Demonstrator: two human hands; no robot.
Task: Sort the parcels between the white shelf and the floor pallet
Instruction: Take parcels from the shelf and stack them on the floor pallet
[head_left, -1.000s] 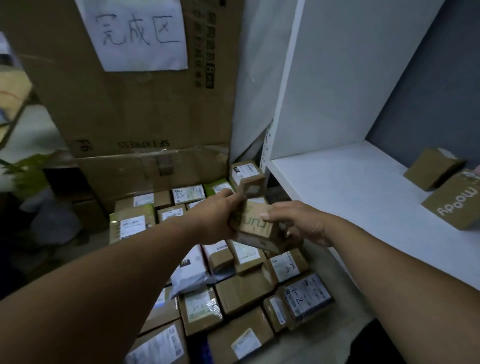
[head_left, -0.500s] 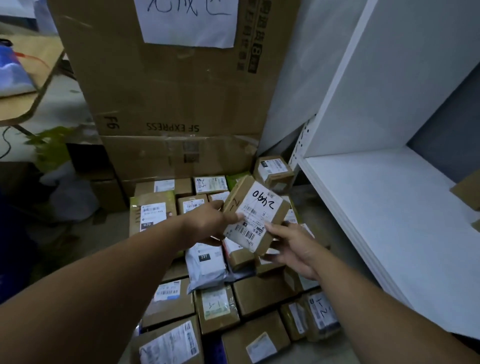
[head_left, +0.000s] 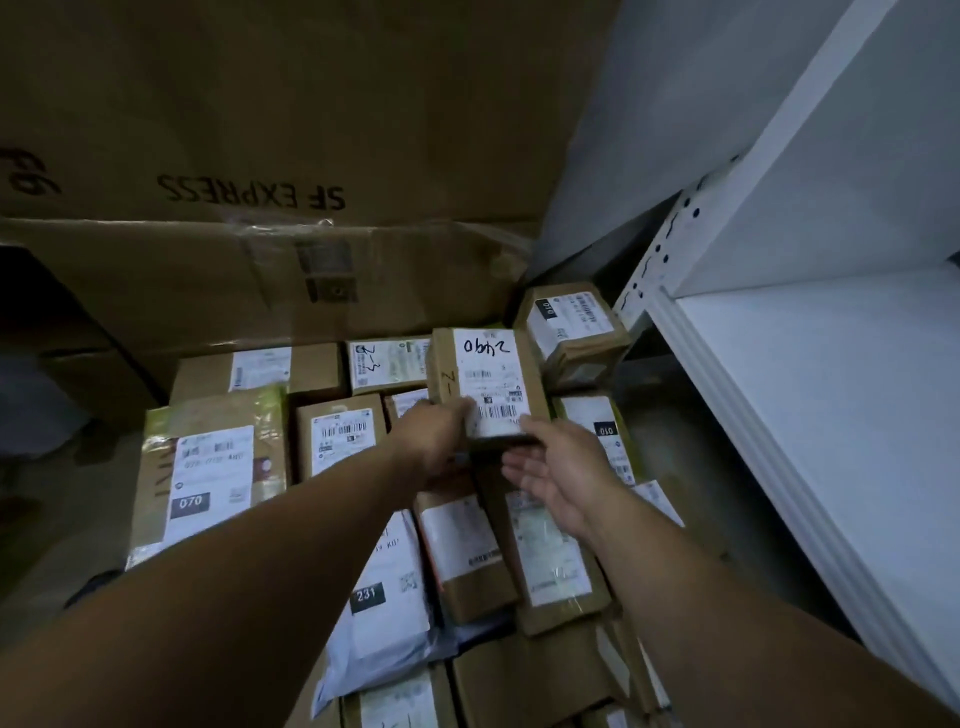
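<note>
Now your left hand (head_left: 436, 434) grips the small brown cardboard parcel (head_left: 485, 374), white label up, above the crowded floor parcels (head_left: 335, 434). Your right hand (head_left: 563, 470) lies loose-fingered just beside its near edge. The white shelf (head_left: 831, 395) stands right, the large brown cardboard carton (head_left: 260, 130) far.

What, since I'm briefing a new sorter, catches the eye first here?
A box with a handwritten label, gripped at centre by the left hand, the right hand open beside it. Under them lie packed parcels; a white shelf stands at right.
</note>
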